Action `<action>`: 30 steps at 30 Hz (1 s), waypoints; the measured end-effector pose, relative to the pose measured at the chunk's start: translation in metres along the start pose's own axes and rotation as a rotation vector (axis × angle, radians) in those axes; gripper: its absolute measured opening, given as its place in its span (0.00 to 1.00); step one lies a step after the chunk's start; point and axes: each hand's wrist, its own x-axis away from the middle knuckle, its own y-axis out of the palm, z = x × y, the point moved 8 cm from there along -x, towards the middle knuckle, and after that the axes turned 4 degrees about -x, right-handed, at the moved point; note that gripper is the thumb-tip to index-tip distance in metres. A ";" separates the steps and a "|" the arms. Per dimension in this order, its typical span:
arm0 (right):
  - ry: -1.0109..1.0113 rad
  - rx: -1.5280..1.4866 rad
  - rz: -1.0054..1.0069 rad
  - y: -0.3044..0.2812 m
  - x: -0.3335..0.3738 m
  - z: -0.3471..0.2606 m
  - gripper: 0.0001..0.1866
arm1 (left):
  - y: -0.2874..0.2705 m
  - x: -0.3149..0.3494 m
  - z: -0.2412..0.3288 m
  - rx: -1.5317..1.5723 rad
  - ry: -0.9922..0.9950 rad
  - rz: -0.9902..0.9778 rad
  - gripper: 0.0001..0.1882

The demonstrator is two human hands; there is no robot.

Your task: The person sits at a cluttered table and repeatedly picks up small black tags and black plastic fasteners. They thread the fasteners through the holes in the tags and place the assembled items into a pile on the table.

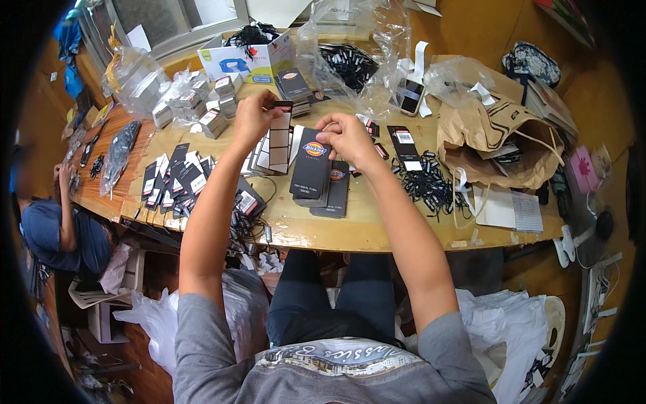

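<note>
My left hand (254, 120) is closed in a pinch on the top of a strip of white labels (280, 143) with dark dividing lines, which hangs down over the table. Just right of it, my right hand (348, 138) has its thumb and fingers at the upper corner of a black hang tag (309, 168). That tag lies on top of a small stack, and a second black tag (337, 195) sticks out beside it. Left of my left forearm, loose black and white tags (178, 176) lie in a spread heap. Black string loops (428, 185) are piled to the right.
Behind my hands are bundled tag stacks (214, 121), a carton (237, 62) and a clear plastic bag (377, 34). A phone (410, 95) and an open brown paper bag (498, 145) sit to the right. At the far left another person (60, 225) works with their hands on the table.
</note>
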 end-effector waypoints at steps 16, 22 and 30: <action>-0.063 0.798 0.278 -0.075 0.022 -0.026 0.13 | 0.016 0.065 0.037 1.059 -0.371 -0.057 0.11; 0.175 1.236 0.477 -0.129 0.021 0.012 0.11 | 0.020 0.093 0.045 1.381 -0.447 -0.083 0.09; 0.221 1.042 0.153 -0.112 0.019 0.024 0.22 | 0.041 0.128 0.053 1.640 -0.579 -0.151 0.09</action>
